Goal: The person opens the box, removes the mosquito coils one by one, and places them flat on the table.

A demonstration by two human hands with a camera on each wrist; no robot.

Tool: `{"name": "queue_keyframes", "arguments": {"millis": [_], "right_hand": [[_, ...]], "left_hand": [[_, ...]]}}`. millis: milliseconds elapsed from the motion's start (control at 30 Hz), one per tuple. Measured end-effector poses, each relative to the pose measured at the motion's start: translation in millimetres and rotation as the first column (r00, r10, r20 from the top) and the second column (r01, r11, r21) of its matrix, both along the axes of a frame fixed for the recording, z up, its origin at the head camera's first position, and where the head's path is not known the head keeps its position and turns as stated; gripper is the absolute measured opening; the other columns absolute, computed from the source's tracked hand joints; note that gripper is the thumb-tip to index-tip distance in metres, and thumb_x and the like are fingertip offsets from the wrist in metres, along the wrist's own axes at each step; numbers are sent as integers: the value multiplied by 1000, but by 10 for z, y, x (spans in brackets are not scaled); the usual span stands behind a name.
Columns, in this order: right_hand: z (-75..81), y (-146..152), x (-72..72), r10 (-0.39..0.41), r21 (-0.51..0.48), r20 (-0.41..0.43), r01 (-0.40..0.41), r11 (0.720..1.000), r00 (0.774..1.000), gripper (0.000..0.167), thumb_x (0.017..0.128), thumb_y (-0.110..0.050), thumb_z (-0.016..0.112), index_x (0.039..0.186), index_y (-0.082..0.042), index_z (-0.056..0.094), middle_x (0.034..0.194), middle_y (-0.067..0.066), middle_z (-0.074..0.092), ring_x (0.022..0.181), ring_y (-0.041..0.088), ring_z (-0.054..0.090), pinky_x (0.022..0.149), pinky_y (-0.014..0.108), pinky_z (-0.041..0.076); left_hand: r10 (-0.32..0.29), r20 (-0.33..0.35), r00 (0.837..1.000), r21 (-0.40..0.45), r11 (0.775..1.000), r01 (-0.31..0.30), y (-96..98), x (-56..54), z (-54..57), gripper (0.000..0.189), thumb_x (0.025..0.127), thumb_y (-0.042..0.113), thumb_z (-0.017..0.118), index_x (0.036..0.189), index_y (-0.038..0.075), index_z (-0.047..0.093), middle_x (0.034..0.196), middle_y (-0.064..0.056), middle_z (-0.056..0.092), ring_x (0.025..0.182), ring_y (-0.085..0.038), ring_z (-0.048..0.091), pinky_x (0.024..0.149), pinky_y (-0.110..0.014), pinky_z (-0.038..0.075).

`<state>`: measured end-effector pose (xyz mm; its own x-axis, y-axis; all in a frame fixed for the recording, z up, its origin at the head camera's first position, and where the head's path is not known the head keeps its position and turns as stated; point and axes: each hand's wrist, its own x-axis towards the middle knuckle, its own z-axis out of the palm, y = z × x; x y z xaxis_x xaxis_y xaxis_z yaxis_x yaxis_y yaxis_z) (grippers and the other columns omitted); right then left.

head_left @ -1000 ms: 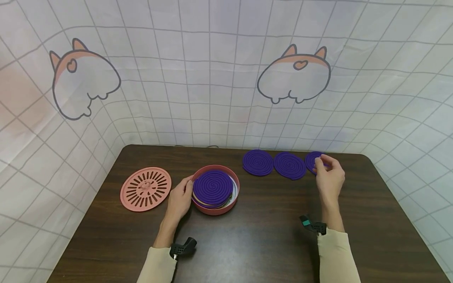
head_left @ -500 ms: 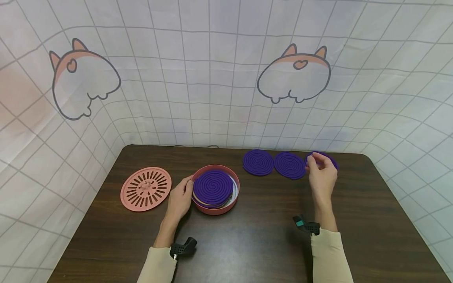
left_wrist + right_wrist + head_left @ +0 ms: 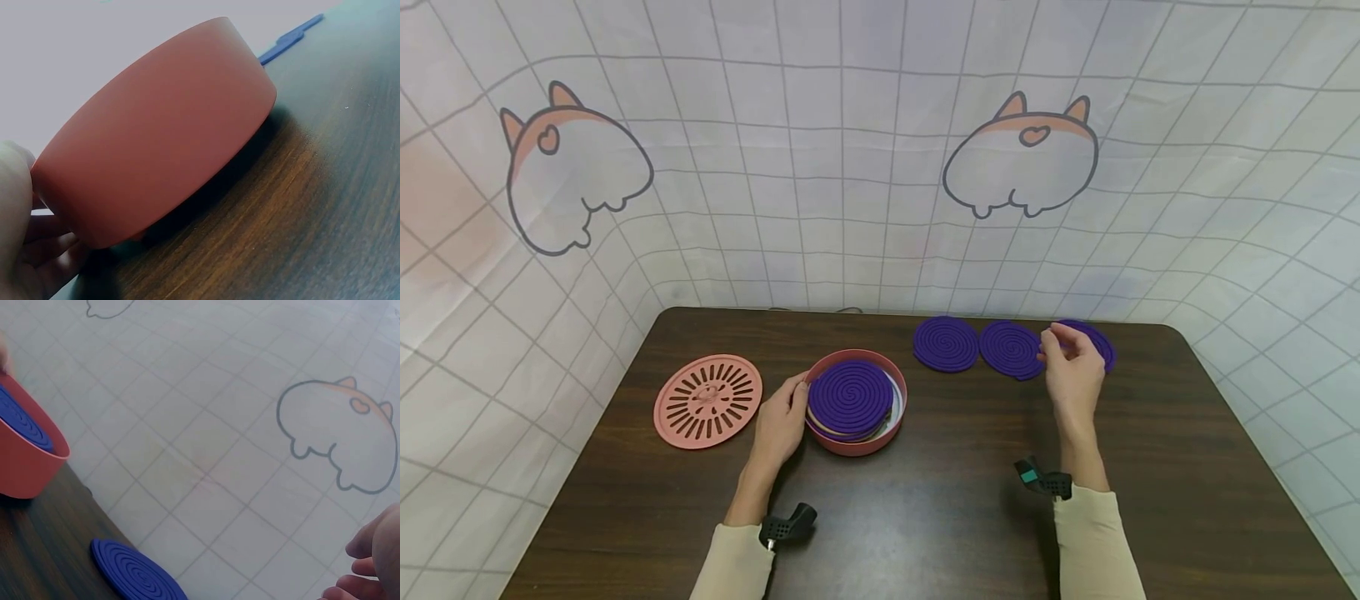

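Observation:
My left hand (image 3: pixel 780 425) grips the left side of a round red mosquito coil box (image 3: pixel 857 448), thumb at its rim. The left wrist view has the box's smooth outer wall (image 3: pixel 156 131) close up, with fingers under its lower edge. A stack of items fills the box, topped by a purple mosquito coil (image 3: pixel 852 396). My right hand (image 3: pixel 1075 375) hovers over the back right of the table, fingers loosely curled with nothing showing between them. It partly covers the rightmost purple coil (image 3: pixel 1097 343). Just left of it lie a middle coil (image 3: pixel 1009 348) and a left coil (image 3: pixel 946 343).
A pink slotted lid (image 3: pixel 707 402) lies flat on the dark wooden table (image 3: pixel 925 508), left of my left hand. Behind the table's back edge hangs a white gridded cloth (image 3: pixel 850 167) with cartoon prints.
My right hand has moved left from the rightmost coil toward the middle one, exposing the rightmost coil's right side. The left hand and the box have stayed in place.

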<state>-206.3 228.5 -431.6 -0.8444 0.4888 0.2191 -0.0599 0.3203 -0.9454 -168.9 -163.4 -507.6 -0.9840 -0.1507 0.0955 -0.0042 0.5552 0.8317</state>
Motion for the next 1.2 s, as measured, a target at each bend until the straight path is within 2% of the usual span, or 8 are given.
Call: {"name": "queue_keyframes", "arguments": {"millis": [400, 667, 900, 1200], "right_hand": [[-23, -82, -6, 37, 2, 19, -37, 999, 999, 33, 96, -27, 66, 121, -6, 69, 97, -10, 64, 73, 3, 68, 60, 13, 53], [-16, -103, -1, 58, 13, 22, -58, 998, 998, 33, 96, -26, 66, 122, -5, 69, 95, -2, 67, 69, -6, 64, 61, 11, 52], [-14, -108, -12, 65, 6, 16, -65, 998, 998, 33, 96, -26, 66, 121, -5, 69, 93, -7, 66, 70, -6, 64, 63, 11, 54], [-15, -126, -12, 90, 11, -3, -90, 996, 996, 33, 96, -24, 67, 119, -1, 69, 94, -2, 67, 71, -5, 64, 65, 11, 55]], "left_hand": [[-4, 15, 1000, 7, 1000, 4, -4, 9, 3, 39, 107, 34, 42, 138, 20, 61, 138, -8, 64, 133, -31, 56, 111, -52, 43], [-6, 6, 1000, 10, 1000, 6, 0, 10, 17, 39, 107, 33, 42, 138, 19, 61, 138, -8, 64, 132, -31, 57, 111, -52, 43], [-4, 8, 1000, 13, 1000, 4, 0, 5, 20, 39, 107, 34, 43, 138, 19, 61, 138, -9, 65, 132, -30, 57, 111, -52, 43], [-7, 10, 1000, 12, 1000, 7, -3, 4, 14, 40, 107, 35, 42, 139, 19, 60, 138, -9, 64, 132, -30, 57, 112, -51, 43]]}}
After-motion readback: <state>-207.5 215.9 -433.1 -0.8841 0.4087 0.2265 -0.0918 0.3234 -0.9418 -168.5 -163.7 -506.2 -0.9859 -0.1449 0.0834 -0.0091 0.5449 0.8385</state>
